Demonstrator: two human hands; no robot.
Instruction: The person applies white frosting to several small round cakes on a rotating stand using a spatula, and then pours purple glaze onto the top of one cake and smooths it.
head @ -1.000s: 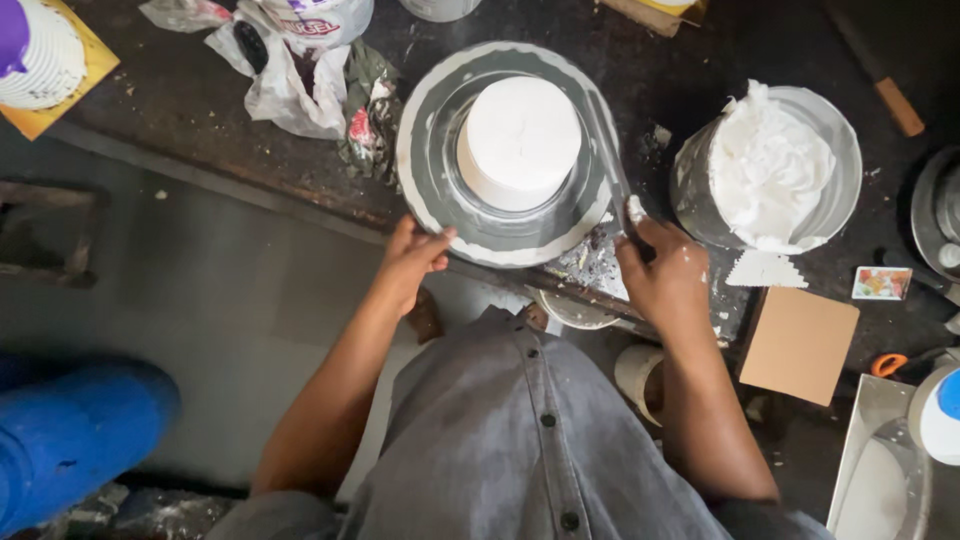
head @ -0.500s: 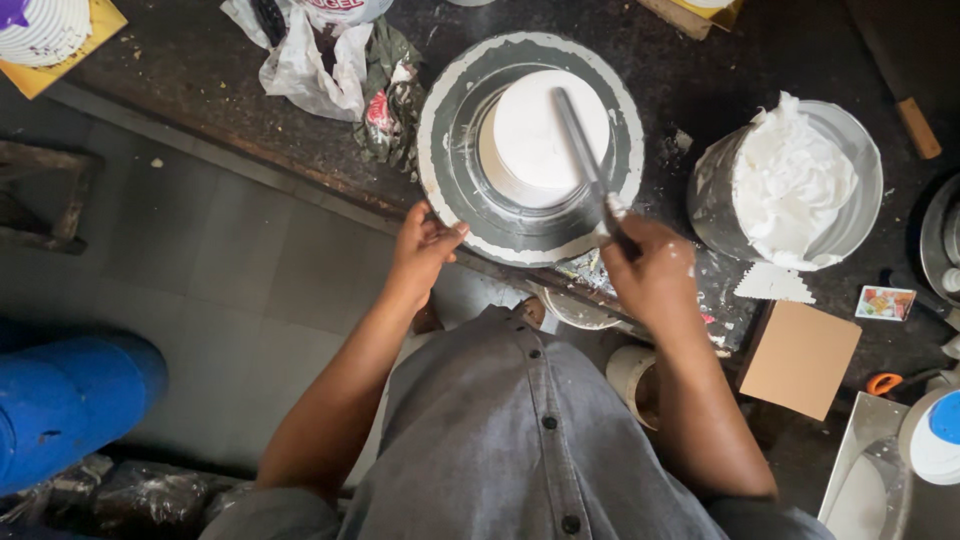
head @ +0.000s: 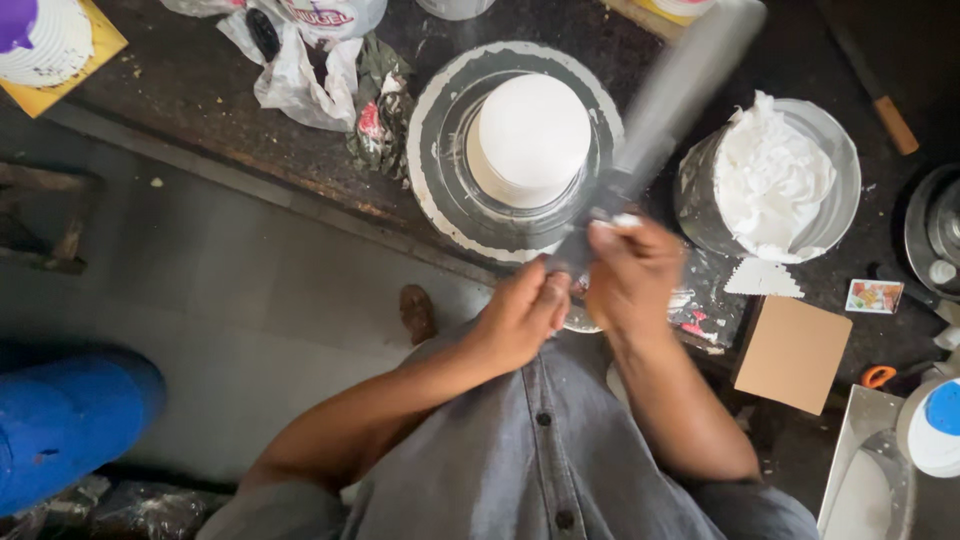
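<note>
Both hands have come off the turntable's rim: the right hand [head: 635, 270] now grips the spatula [head: 670, 110] by its handle, blade lifted and blurred above the cake [head: 530, 140]. The left hand [head: 525, 315] has closed in beside that grip, fingers pinching at the blade's base. So smoothing has paused; the cake sits just beyond the grip, untouched.
</note>
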